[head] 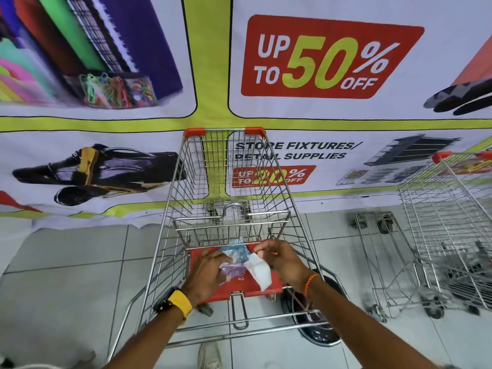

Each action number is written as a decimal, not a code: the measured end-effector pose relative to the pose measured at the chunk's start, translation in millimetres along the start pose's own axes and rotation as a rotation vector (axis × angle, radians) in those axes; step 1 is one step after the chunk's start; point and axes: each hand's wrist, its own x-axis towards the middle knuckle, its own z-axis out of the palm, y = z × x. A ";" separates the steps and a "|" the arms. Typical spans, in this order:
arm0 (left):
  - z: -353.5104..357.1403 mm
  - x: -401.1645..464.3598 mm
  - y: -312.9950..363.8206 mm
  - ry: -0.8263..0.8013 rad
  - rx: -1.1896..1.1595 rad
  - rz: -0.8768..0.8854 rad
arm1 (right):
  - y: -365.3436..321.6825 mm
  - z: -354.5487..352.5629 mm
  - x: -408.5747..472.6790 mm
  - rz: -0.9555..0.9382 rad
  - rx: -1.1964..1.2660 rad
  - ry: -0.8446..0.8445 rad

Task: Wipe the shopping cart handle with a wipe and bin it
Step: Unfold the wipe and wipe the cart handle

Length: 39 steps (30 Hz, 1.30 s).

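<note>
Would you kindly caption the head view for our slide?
Both hands, left and right, pull a wipe from its packet over the cart.

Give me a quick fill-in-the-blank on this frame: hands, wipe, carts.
1. The left hand holds the wipe packet while the right hand pulls out a ____ wipe.
2. Both hands work above the cart's ____ seat flap.
3. The left wrist wears a watch with a ____ strap.
4. A second cart stands to the ____ of the person.

Missing words: white; red; yellow; right
</note>
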 end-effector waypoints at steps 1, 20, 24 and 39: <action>-1.6 -1.9 2.0 0.024 -0.026 0.011 | -0.6 -0.6 -3.8 0.001 0.083 -0.004; -43.0 -76.9 112.4 0.305 -1.166 -0.370 | -55.8 22.3 -97.8 -0.069 0.298 -0.067; -50.8 -103.0 136.6 0.439 -1.140 -0.370 | -60.3 21.8 -121.8 -0.126 0.189 -0.036; -88.5 -160.6 167.8 0.620 -1.126 -0.468 | -68.9 39.5 -189.1 -0.227 0.161 -0.363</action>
